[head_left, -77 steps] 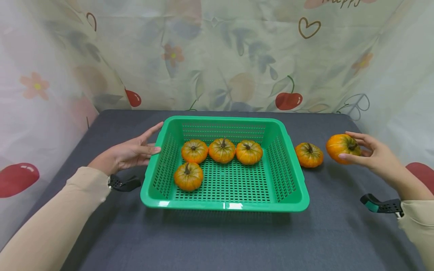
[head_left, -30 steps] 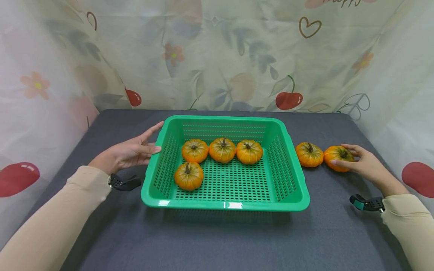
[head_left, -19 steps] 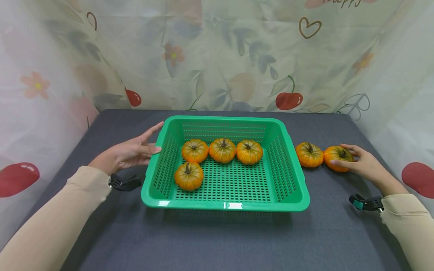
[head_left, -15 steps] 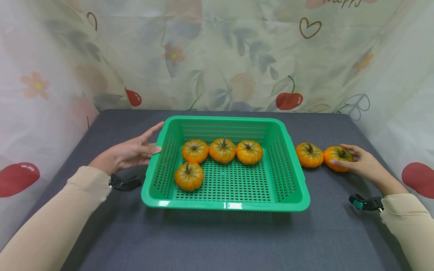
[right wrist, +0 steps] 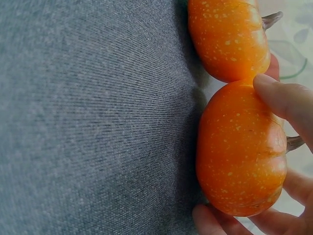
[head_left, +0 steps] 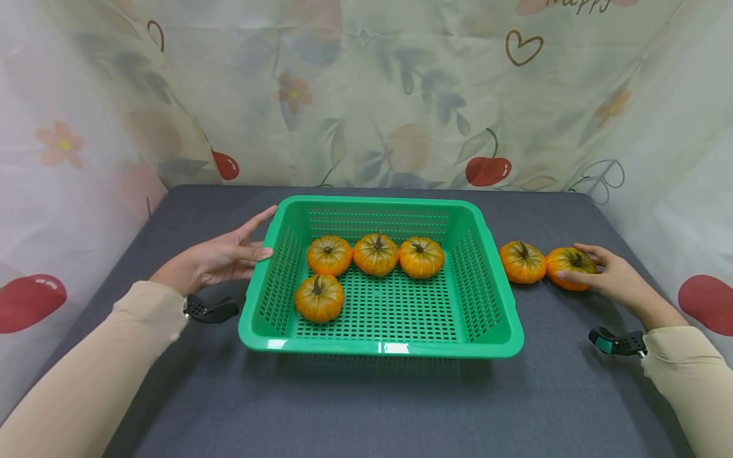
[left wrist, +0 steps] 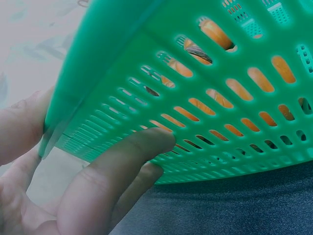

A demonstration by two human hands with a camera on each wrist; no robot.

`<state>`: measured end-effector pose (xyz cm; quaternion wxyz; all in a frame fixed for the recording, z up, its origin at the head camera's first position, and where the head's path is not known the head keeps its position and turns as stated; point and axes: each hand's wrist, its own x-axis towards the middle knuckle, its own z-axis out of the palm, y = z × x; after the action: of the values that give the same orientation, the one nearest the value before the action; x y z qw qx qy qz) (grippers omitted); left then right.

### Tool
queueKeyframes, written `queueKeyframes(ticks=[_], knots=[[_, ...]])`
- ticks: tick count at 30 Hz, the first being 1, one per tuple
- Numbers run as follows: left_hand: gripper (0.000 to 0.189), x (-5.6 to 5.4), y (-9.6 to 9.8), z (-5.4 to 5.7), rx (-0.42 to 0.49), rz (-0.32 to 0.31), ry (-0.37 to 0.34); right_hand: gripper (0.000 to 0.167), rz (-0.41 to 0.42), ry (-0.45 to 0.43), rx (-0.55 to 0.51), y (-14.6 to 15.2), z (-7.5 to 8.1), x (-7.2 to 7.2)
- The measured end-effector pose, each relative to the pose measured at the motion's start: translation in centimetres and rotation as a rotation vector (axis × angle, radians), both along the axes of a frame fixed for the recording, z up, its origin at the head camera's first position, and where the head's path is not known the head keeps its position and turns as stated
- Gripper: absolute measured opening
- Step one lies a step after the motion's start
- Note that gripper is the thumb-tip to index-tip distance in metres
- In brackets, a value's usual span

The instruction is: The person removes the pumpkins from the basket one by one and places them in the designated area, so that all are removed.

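Observation:
A green plastic basket [head_left: 378,350] with slotted walls stands on the dark cloth. My left hand [head_left: 220,257] holds its left rim, thumb on top; the left wrist view shows fingers [left wrist: 117,166] bent under the rim against the outer wall. To the right of the basket, my right hand [head_left: 609,273] grips a small orange pumpkin [head_left: 564,267] that rests on the cloth. In the right wrist view, the thumb lies on one side of this pumpkin [right wrist: 242,152] and fingers reach round the other. A second pumpkin [head_left: 522,262] touches it, between it and the basket.
Inside the basket sit several small pumpkins, three in a back row with a middle one [head_left: 375,254], and one [head_left: 319,298] at front left. Dark cloth [head_left: 366,407] covers the table. A patterned curtain [head_left: 366,95] hangs behind and at both sides.
Since the earliest frame my right hand has lowered its pumpkin to the cloth, against the other pumpkin. Over the last second both hands, the basket and the pumpkins have stayed put.

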<state>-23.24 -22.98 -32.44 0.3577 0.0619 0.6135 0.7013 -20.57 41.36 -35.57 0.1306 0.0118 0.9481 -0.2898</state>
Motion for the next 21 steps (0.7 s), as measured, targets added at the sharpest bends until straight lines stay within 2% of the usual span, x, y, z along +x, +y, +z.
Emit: queueKeyframes(ticks=[21], knots=[[0.092, 0.04, -0.01, 0.02, 0.001, -0.009, 0.001, 0.091, -0.004, -0.001, 0.017, 0.19, -0.07, -0.32]])
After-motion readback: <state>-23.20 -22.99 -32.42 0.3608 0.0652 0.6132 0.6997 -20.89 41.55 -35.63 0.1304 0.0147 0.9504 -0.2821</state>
